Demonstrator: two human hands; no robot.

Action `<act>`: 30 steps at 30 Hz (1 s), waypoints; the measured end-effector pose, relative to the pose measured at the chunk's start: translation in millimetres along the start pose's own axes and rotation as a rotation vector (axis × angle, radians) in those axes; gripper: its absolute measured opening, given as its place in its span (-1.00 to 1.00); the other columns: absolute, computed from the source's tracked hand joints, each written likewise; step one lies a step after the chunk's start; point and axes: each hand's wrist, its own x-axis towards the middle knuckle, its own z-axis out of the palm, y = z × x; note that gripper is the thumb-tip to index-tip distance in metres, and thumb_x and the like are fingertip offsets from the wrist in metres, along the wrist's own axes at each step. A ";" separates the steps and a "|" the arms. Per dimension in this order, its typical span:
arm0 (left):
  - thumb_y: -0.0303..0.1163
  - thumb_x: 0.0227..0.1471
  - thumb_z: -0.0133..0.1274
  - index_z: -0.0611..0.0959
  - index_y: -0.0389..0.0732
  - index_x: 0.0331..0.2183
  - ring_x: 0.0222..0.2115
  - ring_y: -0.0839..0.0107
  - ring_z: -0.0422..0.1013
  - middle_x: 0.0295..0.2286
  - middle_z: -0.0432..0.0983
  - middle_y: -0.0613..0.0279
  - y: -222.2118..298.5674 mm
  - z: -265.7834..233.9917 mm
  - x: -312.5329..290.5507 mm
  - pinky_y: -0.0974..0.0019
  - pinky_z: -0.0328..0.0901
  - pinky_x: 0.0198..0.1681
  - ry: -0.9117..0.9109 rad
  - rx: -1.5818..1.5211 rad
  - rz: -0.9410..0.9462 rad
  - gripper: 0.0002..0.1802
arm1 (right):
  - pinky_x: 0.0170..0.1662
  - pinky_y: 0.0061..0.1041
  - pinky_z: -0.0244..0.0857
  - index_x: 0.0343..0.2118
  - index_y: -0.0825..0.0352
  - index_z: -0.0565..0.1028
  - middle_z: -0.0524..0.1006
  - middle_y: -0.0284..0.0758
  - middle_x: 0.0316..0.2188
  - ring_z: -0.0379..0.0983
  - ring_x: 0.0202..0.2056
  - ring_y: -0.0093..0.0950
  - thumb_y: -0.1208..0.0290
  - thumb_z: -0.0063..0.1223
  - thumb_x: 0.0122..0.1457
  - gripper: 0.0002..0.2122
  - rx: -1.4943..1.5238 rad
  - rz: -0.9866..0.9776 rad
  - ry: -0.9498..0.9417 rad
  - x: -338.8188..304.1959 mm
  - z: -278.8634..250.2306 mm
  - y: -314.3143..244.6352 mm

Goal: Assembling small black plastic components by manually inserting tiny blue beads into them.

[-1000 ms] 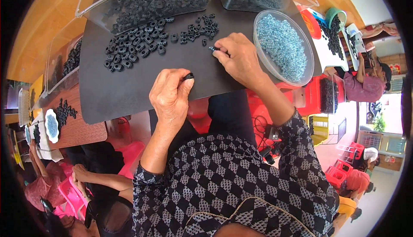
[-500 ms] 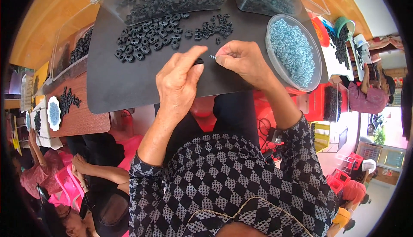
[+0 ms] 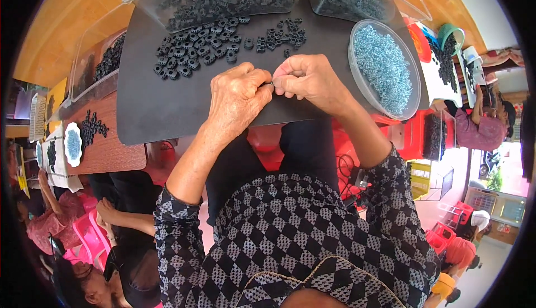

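Note:
My left hand (image 3: 239, 97) is closed round a small black plastic part, of which only a dark edge (image 3: 268, 83) shows between the fingers. Against it, fingertip to fingertip, my right hand (image 3: 306, 80) pinches a small metal spring; the fingers now hide the spring. Both hands hover over the near side of the dark table mat (image 3: 162, 110). Beyond them lie a larger heap of black plastic parts (image 3: 195, 48) and a smaller group of small black pieces (image 3: 282, 35). To the right stands a round clear tub (image 3: 414, 87) full of shiny bluish springs (image 3: 384, 68).
Clear bins (image 3: 223, 24) (image 3: 349, 13) of black parts and of small pieces line the far edge. At left, a brown table (image 3: 120, 154) bears a white dish (image 3: 73, 145) of springs. A co-worker (image 3: 131, 252) sits close on the left; red stools and other people are at right.
My hands have come together, and the left fingers have curled in. The spring that stuck out of my right fingertips is now hidden between the hands.

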 end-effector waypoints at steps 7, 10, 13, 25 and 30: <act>-0.43 -0.17 0.17 0.65 -0.30 -0.49 -0.58 0.59 0.37 -0.59 0.49 0.33 -7.0 -10.0 15.9 0.48 0.25 -0.51 -0.174 -0.469 -0.476 -0.86 | -0.40 -0.61 0.34 -0.42 0.48 0.51 0.55 -0.32 -0.53 0.46 -0.48 -0.62 0.54 0.12 -0.03 -0.88 -0.033 -0.103 0.093 2.9 0.6 9.7; -0.45 -0.17 0.15 0.65 -0.27 -0.50 -0.57 0.45 0.39 -0.60 0.49 0.24 -6.4 -4.8 19.9 0.39 0.28 -0.49 -0.124 -0.350 -0.450 -0.90 | -0.37 -0.60 0.35 -0.41 0.47 0.50 0.56 -0.29 -0.53 0.47 -0.46 -0.61 0.56 0.12 -0.02 -0.89 -0.062 -0.171 0.149 6.3 -0.8 21.5; -0.49 -0.23 0.16 0.64 -0.19 -0.51 -0.52 0.12 0.44 -0.57 0.48 0.05 -7.0 7.1 23.3 0.19 0.31 -0.43 -0.003 -0.049 -0.149 -0.92 | -0.36 -0.58 0.34 -0.41 0.45 0.50 0.55 -0.27 -0.54 0.48 -0.45 -0.61 0.57 0.10 -0.01 -0.90 -0.115 -0.189 0.233 4.8 -1.7 20.4; -0.64 -0.19 0.15 0.63 -0.37 -0.38 -0.52 0.53 0.42 -0.48 0.49 0.22 -1.0 -3.0 -5.4 0.49 0.32 -0.46 0.138 -0.464 -0.448 -0.81 | -0.45 -0.68 0.21 -0.41 0.38 0.50 0.48 -0.42 -0.58 0.32 -0.52 -0.72 0.60 0.10 0.01 -0.93 -0.039 -0.256 0.429 -3.0 0.8 32.5; -0.63 -0.10 0.13 0.62 -0.38 -0.30 -0.51 0.53 0.44 -0.43 0.54 0.20 8.5 -3.6 -19.3 0.51 0.36 -0.47 0.191 -0.867 -0.557 -0.79 | -0.34 -0.74 0.24 -0.36 0.41 0.52 0.49 -0.47 -0.45 0.37 -0.40 -0.74 0.65 0.11 0.04 -0.91 0.021 -0.287 0.375 -13.2 14.0 21.5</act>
